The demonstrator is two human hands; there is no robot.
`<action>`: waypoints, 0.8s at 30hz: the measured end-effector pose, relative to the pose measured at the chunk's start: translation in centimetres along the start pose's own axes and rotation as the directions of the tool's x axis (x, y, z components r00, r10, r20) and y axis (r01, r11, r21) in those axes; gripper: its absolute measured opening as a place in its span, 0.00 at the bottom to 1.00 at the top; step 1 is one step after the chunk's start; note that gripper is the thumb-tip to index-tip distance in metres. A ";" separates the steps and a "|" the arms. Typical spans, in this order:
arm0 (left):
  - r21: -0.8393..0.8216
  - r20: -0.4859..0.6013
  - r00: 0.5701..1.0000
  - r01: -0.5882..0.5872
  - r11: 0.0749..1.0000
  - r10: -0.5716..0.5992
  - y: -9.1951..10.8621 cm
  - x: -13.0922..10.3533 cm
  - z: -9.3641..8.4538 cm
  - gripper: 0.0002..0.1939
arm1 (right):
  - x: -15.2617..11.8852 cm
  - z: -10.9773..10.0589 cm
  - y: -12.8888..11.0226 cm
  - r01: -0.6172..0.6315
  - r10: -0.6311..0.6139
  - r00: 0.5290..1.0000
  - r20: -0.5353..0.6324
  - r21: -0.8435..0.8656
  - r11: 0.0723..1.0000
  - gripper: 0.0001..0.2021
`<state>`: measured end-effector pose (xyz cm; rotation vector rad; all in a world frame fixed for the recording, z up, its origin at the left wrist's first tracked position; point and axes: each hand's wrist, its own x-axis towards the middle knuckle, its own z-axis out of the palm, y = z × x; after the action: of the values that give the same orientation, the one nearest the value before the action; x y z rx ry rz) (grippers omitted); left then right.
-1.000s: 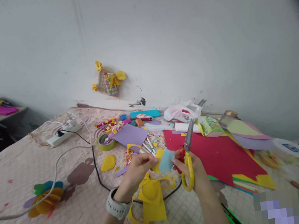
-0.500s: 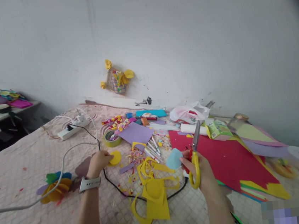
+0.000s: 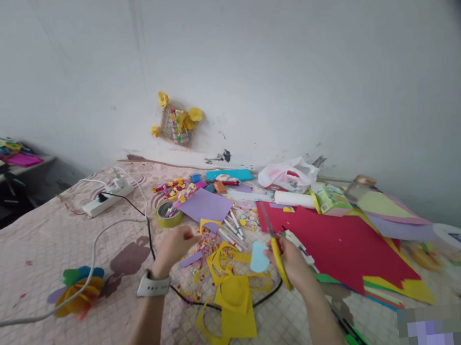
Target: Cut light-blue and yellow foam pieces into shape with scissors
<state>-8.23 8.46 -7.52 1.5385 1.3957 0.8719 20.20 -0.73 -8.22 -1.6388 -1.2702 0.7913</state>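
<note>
My left hand point(image 3: 176, 249), with a white watch point(image 3: 154, 286) on its wrist, hovers above the table left of the paper scraps. Its fingertips are pinched together; what they hold, if anything, is hidden. My right hand point(image 3: 292, 262) holds yellow-handled scissors point(image 3: 279, 260), blades pointing up and away. Between the same hand's fingertips is a light blue piece of paper point(image 3: 258, 257) with rounded corners. Below and between the hands lie yellow paper offcuts point(image 3: 239, 317) with round cut-outs, and small bits of coloured paper point(image 3: 209, 246).
Red card sheets point(image 3: 345, 243) lie on the right. A purple sheet point(image 3: 207, 205), a tape roll point(image 3: 169, 214) and white pens point(image 3: 231, 230) are farther back. A power strip point(image 3: 108, 202), cables and a colourful paper flower point(image 3: 80, 292) are on the left.
My left hand has moved right, and the yellow paper disc it held is no longer visible. My right hand has shifted left and turned slightly with the scissors and blue paper.
</note>
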 end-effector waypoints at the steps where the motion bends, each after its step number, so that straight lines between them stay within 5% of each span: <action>1: 0.048 0.076 0.996 -0.054 0.997 0.050 0.7 -0.4 1.4 0.12 | 0.1 0.3 0.2 0.002 -0.001 1.000 0.028 -0.039 0.999 0.09; 6: 0.140 0.426 0.882 -0.283 0.949 0.200 3.4 -3.9 7.2 0.09 | 0.1 1.8 0.5 0.005 0.021 0.990 0.138 -0.191 0.982 0.04; 10: 0.207 0.513 0.824 -0.391 0.897 0.241 4.3 -6.0 8.8 0.11 | 0.3 1.4 0.3 0.002 0.040 0.987 0.155 -0.261 0.965 0.08; 14: 0.366 0.339 0.916 -0.340 0.866 0.216 4.2 -4.9 7.5 0.06 | 0.6 0.4 1.2 -0.005 0.063 0.985 0.161 -0.336 0.942 0.12; 18: 0.521 0.116 0.987 -0.157 0.839 0.113 2.5 -2.1 3.5 0.11 | 1.0 0.5 2.5 0.011 0.084 0.972 0.219 -0.398 0.917 0.11; 22: 0.642 -0.201 0.979 0.148 0.752 -0.021 -0.3 -0.5 -1.3 0.18 | 1.4 0.9 3.0 0.028 0.092 0.968 0.235 -0.462 0.886 0.12; 24: 0.665 -0.267 0.961 0.241 0.706 -0.077 -1.6 -0.3 -2.7 0.20 | 1.7 1.1 3.2 0.020 0.098 0.972 0.213 -0.492 0.870 0.12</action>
<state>-11.39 8.54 -7.95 1.8535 2.1587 0.4130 20.96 0.90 -11.48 -2.0228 -1.7153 0.7356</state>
